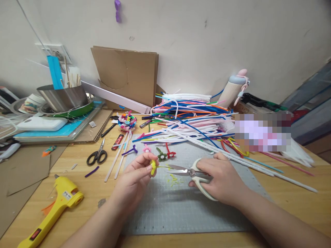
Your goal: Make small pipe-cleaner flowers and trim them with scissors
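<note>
My left hand (138, 177) pinches a small yellow pipe-cleaner piece (153, 167), from which a thin stem points right. In my right hand (219, 177) are white-handled scissors (191, 172), their blades slightly apart with the tips near that stem. Both hands are over a grey cutting mat (181, 213). Yellow-green fluff clippings (173, 179) lie on the mat below the blades. Just behind my left hand are a green flower shape (161, 155), a red one (171, 154) and a pink one (146, 148).
Many coloured pipe cleaners (191, 129) are piled behind the mat. To the left lie black scissors (97, 156) and a yellow glue gun (58, 206). A metal pot (63, 98), cardboard (126, 75) and a bottle (232, 90) stand at the back.
</note>
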Demonstrator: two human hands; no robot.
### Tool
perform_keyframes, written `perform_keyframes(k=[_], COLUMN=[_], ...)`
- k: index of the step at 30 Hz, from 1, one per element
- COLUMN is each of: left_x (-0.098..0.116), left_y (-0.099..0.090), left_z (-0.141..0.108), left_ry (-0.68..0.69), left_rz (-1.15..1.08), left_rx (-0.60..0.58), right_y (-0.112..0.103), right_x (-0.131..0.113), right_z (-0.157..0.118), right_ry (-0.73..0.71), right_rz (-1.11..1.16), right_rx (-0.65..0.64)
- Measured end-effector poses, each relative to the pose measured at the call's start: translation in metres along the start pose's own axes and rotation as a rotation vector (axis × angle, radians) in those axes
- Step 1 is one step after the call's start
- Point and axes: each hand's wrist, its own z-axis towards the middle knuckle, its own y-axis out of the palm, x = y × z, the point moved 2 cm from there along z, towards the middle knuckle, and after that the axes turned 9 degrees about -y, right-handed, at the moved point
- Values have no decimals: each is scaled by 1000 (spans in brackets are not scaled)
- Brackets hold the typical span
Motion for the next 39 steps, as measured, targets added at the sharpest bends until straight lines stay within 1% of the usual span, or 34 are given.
perform_keyframes(k=[3,9,14,19,26,32,39], left_x=[1,1,1,0,2,2,3], left_y=[1,1,-1,1,2,2,2], left_z=[-1,0,0,1,0,0,0], left_ry=[15,-6,-5,-15,-25,-22,-43], left_rz=[22,20,11,3,-7,-13,-31], left_rx=[-6,-17,-34,-46,-26,-40,-24], right_y=[1,1,3,3,2,2,3], right_x=[1,4,3,2,3,4,5], right_z=[0,1,0,0,0,0,-1], right_ry=[6,19,25,18,1,-1,-1], right_rz=[-9,-1,19,29,20,20,19], right_rx=[-6,-13,-53,-56,-52,-54,-62])
